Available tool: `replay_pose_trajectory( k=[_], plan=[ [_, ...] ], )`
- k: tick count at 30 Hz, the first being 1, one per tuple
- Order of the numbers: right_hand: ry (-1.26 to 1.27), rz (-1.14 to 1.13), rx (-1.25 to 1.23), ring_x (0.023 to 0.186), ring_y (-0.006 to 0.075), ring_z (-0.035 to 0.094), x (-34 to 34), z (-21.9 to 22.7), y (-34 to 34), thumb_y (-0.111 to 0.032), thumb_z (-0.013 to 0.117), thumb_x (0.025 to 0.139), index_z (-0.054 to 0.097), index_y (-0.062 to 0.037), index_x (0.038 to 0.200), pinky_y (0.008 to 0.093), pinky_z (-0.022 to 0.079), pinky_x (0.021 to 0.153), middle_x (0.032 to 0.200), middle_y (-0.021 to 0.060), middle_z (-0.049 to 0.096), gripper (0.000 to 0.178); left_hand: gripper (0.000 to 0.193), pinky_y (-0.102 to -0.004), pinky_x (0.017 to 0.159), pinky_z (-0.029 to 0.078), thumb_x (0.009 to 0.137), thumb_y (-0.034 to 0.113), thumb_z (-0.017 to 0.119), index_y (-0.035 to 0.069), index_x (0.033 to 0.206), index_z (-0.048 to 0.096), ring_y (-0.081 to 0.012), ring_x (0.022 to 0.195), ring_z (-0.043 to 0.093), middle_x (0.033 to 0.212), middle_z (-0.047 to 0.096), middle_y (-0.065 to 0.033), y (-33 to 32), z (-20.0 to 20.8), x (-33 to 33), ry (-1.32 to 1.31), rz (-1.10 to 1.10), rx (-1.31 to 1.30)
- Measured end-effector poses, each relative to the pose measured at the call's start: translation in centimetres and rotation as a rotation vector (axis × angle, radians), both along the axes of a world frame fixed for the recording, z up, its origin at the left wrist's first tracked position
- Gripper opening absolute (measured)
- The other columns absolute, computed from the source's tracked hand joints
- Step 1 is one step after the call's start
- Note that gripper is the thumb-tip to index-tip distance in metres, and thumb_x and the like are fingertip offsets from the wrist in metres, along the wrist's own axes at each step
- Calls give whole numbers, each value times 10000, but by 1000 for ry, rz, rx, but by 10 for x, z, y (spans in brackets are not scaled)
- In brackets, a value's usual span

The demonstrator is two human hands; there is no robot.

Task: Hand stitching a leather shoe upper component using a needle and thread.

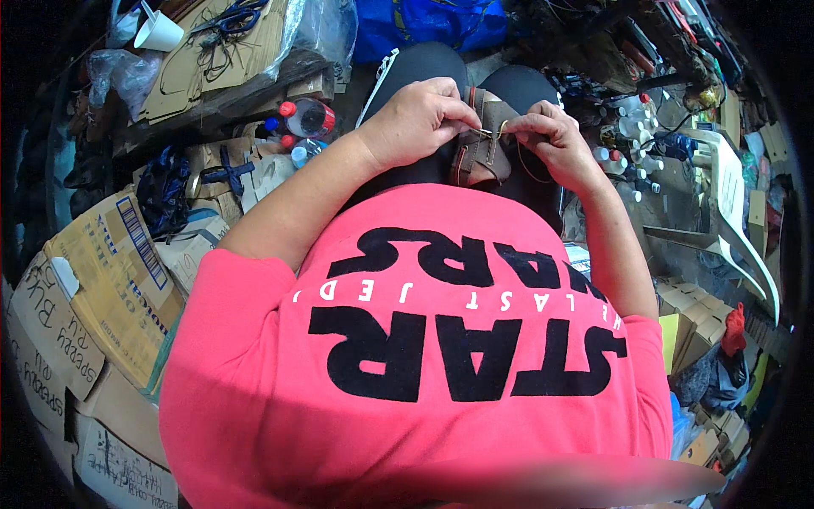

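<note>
A brown leather shoe [476, 159] rests on my lap between my dark-clad knees. My left hand [424, 120] comes in from the shoe's left side, with thumb and forefinger pinched on a thin shoelace [487, 132] over the front opening. From the right, my right hand [549, 140] pinches the lace too, its fingertips close to those of the left. A loop of lace hangs down beside the shoe under my right hand. The tips of the lace are too small to make out.
Scissors [242, 17] lie on cardboard at the upper left, near a white cup [159, 32]. Bottles [309, 117] stand left of my knees, and several small bottles [634, 119] are to the right. A white plastic chair [727, 191] and cardboard boxes [114, 276] flank me.
</note>
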State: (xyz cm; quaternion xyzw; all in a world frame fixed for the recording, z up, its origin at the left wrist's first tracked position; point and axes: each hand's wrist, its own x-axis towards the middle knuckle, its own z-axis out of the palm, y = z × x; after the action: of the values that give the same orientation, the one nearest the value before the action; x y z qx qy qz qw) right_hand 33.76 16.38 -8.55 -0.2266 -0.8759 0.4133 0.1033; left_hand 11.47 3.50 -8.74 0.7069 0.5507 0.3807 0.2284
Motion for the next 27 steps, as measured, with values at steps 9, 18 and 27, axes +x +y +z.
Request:
replay_pose_trajectory(
  k=[9, 18, 27],
  plan=[
    [7, 16, 26, 782, 154, 508, 1, -3, 3, 73, 627, 747, 719, -113, 952, 274, 413, 736, 783, 6, 534, 292, 181, -315, 629, 466, 778, 28, 685, 119, 931, 721, -232, 700, 567, 771, 542, -80, 2, 5, 7, 81, -5, 33],
    [2, 19, -39, 752, 138, 475, 5, -5, 2, 10, 689, 766, 733, -130, 1023, 263, 386, 725, 747, -1, 539, 296, 333, -351, 871, 320, 742, 92, 708, 283, 1012, 742, -186, 883, 517, 777, 567, 28, -6, -6, -9, 223, 27, 29],
    [53, 2, -55, 748, 142, 471, 0, -16, 0, -13, 712, 759, 729, -97, 1014, 266, 390, 729, 729, 13, 560, 270, 175, -340, 825, 323, 736, 150, 728, 227, 893, 745, -147, 800, 550, 708, 602, 59, 1, -21, 0, 125, 113, 27]
  ],
)
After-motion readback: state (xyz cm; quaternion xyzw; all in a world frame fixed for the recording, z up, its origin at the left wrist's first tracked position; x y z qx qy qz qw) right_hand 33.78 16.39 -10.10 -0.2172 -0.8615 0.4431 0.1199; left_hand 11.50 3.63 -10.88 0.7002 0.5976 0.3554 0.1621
